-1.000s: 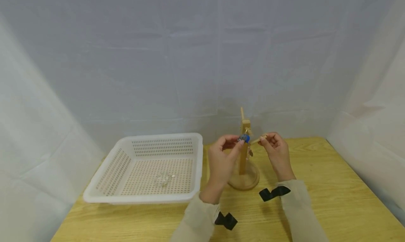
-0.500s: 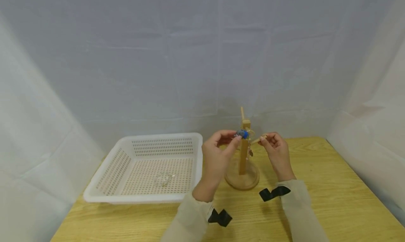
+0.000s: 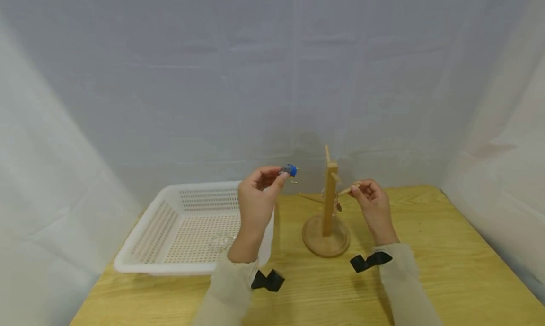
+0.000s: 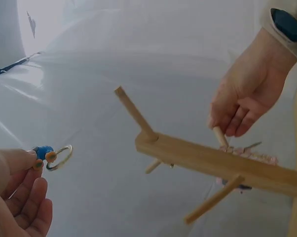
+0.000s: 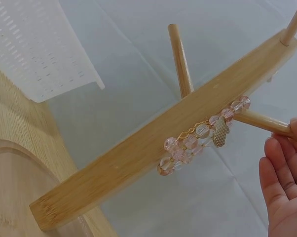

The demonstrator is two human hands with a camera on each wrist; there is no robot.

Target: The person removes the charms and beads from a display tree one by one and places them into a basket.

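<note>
In the head view my left hand [image 3: 257, 203] holds a small blue and grey figure keyring [image 3: 291, 170] between thumb and fingers, above the basket's right side. Its gold ring [image 4: 64, 159] sticks out in the left wrist view. To the right stands a wooden peg stand [image 3: 329, 203], upright on a round base. My right hand [image 3: 373, 207] pinches the end of one of its pegs [image 5: 262, 122]. A pink and clear beaded bracelet [image 5: 190, 143] with a pale charm hangs on that peg, against the post.
A white perforated plastic basket [image 3: 170, 269] stands on the wooden table [image 3: 460, 269] to the left. Inside it lies a clear beaded bracelet [image 3: 220, 242]. Other bare pegs [image 4: 133, 113] jut from the post in several directions. White sheeting [image 3: 255, 80] hangs behind.
My left hand has drawn the keyring away from the stand, leftward and slightly up. The right hand keeps its grip on the peg, nearly still.
</note>
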